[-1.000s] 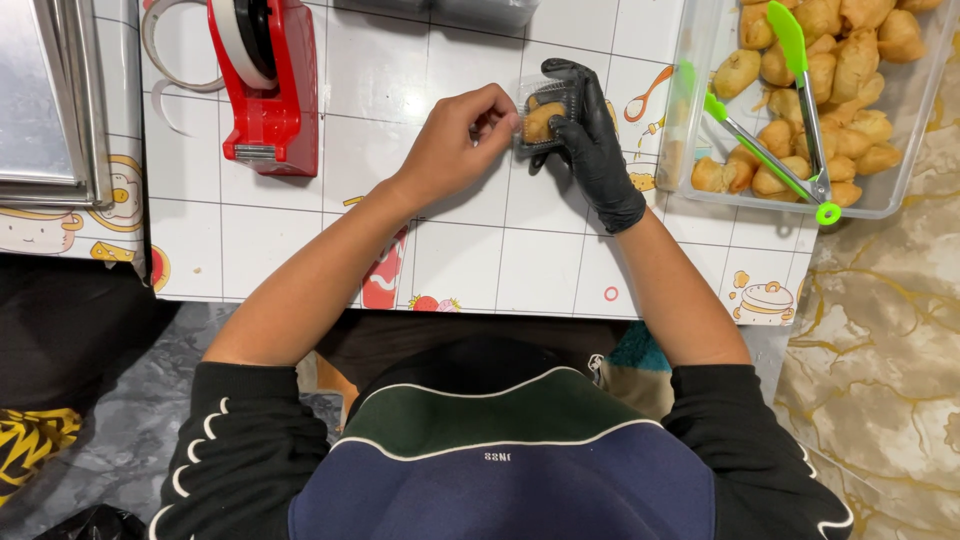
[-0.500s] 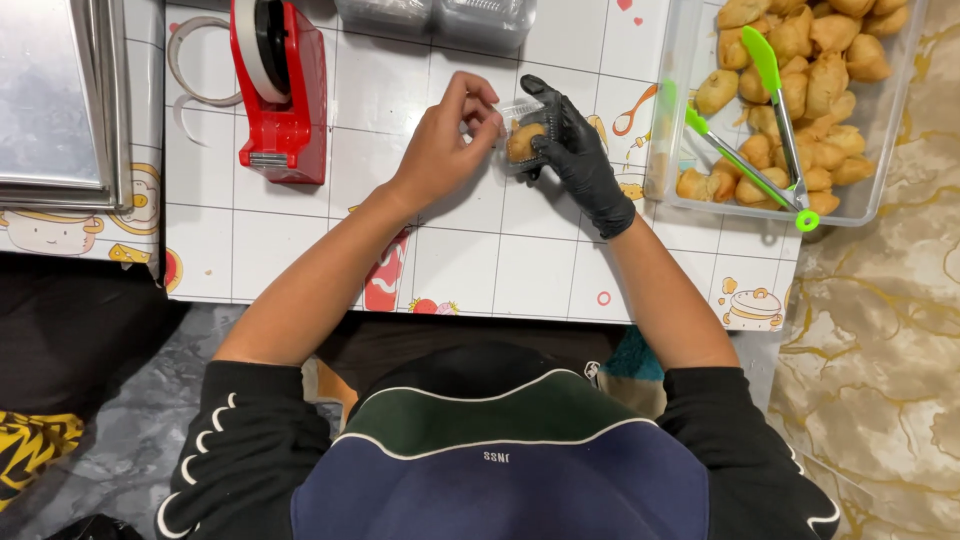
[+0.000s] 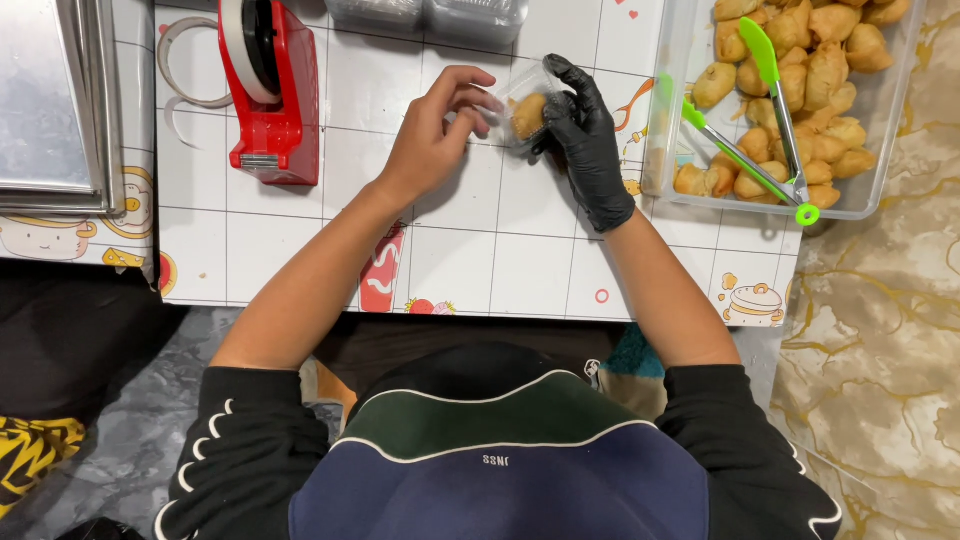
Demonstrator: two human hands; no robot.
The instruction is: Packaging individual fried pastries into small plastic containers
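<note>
A white tiled table [image 3: 480, 250] lies under both hands. Right of the gloved fingers stands a clear tub [image 3: 680, 150] of fried pastries with green tongs [image 3: 770, 110]; left of the bare fingers sits a red tape dispenser [image 3: 270, 90]. The right hand [image 3: 588, 140], in a black glove, curls around a small clear packet [image 3: 525, 105] holding 1 pastry. The left hand [image 3: 430, 140] pinches the packet's edge with thumb and fingertips.

Black glove on right grip [image 3: 590, 150], left grip [image 3: 428, 145] bare; black sleeves w/ white scallop trim, navy-green top.
</note>
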